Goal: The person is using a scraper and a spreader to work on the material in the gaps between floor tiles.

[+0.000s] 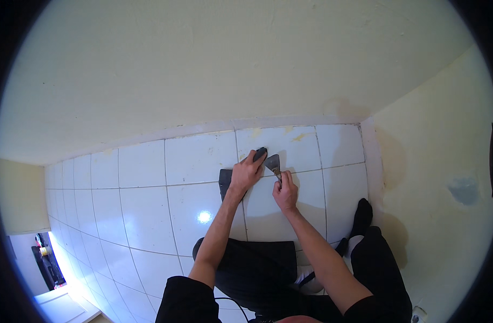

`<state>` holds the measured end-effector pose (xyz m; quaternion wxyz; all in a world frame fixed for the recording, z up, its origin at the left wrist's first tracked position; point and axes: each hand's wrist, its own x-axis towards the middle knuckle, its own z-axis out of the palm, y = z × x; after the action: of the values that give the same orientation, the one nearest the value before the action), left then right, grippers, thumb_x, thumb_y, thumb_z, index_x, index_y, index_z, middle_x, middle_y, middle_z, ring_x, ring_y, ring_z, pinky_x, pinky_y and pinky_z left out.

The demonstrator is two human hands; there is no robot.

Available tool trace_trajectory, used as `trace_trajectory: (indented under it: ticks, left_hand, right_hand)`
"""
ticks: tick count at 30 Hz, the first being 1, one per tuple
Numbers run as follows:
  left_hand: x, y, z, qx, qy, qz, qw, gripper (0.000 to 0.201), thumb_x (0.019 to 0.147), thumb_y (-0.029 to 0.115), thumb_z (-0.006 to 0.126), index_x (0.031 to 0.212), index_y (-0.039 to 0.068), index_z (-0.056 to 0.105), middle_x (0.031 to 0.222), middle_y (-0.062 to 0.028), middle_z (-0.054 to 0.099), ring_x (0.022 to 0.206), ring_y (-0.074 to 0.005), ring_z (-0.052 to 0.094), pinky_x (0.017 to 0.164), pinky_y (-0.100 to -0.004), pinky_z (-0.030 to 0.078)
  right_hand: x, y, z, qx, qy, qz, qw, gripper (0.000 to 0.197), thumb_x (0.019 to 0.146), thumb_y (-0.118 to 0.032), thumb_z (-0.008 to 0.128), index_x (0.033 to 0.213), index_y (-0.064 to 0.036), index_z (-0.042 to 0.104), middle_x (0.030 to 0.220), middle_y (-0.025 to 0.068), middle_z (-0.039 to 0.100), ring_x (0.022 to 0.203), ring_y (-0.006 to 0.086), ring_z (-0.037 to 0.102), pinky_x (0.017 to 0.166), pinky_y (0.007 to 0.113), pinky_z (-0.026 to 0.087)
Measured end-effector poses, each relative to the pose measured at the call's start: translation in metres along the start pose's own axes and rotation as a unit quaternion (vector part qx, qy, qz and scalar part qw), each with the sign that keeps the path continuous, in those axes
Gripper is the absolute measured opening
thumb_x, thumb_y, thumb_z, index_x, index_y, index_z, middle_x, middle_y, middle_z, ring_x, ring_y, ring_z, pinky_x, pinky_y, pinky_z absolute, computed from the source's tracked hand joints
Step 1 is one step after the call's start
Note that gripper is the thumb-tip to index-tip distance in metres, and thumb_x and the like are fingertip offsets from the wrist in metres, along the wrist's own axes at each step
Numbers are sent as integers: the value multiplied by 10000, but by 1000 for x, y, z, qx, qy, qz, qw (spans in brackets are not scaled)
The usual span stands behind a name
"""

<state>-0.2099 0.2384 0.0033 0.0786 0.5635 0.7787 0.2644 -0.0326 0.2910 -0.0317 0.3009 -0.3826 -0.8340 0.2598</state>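
My left hand (246,173) is closed around a small dark grey object (259,155), its kind not clear, just over the white floor tiles (200,156). Under that wrist lies a flat dark grey piece (225,178), partly hidden by the hand; I cannot tell whether it belongs to the held object. To the right, my right hand (285,192) grips the handle of a putty knife (273,162). Its flared blade points away from me, close beside the dark object. Yellowish smears (298,137) mark the tile beyond the hands.
A cream wall (203,70) rises at the far edge of the tiles, and another wall (429,161) stands on the right, with a grey patch (464,191). My black-socked foot (363,215) rests near the right corner. At the far left, several items (48,261) stand beside a bright opening.
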Motion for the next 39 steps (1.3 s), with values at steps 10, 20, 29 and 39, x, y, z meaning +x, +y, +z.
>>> trace_trajectory:
  ticks: [10,20,29,39]
  left_hand:
    - [4,-32,-15,40,72,-119,990,463,856,119,632,1313,184,658,1195,-132,599,749,-360,700,651,-453,592]
    - [-1,1,2,8,-57,24,998,468,856,124,644,1320,180,648,1190,-123,591,848,-316,714,662,-433,605]
    - [2,-32,-9,32,44,-133,990,487,867,118,622,1349,182,638,1232,-162,597,795,-379,707,683,-468,596]
    - [2,-8,-6,2,-24,-11,1000,492,849,87,628,1336,159,636,1171,-127,587,800,-353,706,655,-463,592]
  right_hand:
    - [0,-5,-2,24,18,0,1000,281,787,50,547,1060,-15,554,987,151,582,681,404,620,573,497,484]
    - [-4,0,2,17,19,12,1000,296,817,24,573,1108,-22,553,1053,142,602,757,405,652,612,496,536]
    - [-1,-5,-1,27,22,14,999,279,820,38,534,1096,-8,543,1032,172,580,738,436,626,622,518,497]
    - [0,-4,-2,15,15,10,1000,272,817,43,536,1084,-6,537,1039,171,582,769,438,631,627,520,499]
